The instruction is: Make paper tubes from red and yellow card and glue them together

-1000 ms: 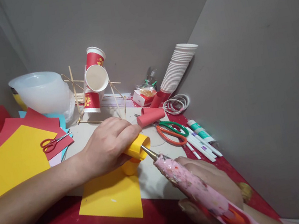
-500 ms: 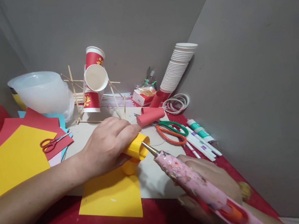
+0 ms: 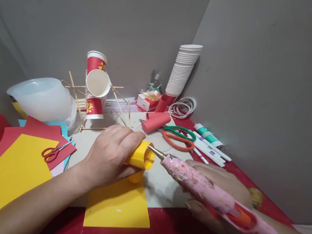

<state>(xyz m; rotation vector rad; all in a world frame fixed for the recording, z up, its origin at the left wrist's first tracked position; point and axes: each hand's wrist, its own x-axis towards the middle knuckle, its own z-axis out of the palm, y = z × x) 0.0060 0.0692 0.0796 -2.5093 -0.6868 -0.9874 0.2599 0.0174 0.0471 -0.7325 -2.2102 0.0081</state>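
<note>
My left hand point(image 3: 110, 154) is closed round a rolled yellow paper tube point(image 3: 140, 156), holding it on its side above a second short yellow roll point(image 3: 134, 177). My right hand point(image 3: 217, 194) grips a pink glue gun point(image 3: 207, 190) smeared with dried glue. Its metal nozzle point(image 3: 156, 152) touches the open rim of the yellow tube. A flat yellow sheet point(image 3: 117, 205) lies under both hands on the pale board point(image 3: 161, 184).
Behind stand a stick-and-red-cup structure point(image 3: 96, 89), a translucent bowl point(image 3: 39, 98), a leaning stack of white cups point(image 3: 182, 70) and a red paper roll point(image 3: 156, 121). Green-and-orange scissors point(image 3: 179, 137), glue sticks point(image 3: 209, 148), white rings point(image 3: 182, 107), red scissors point(image 3: 54, 151) and coloured sheets point(image 3: 9, 169) lie around.
The yellow tube and my left hand have shifted slightly left and up. The glue gun nozzle has stayed at the tube's rim. The view has tilted a little.
</note>
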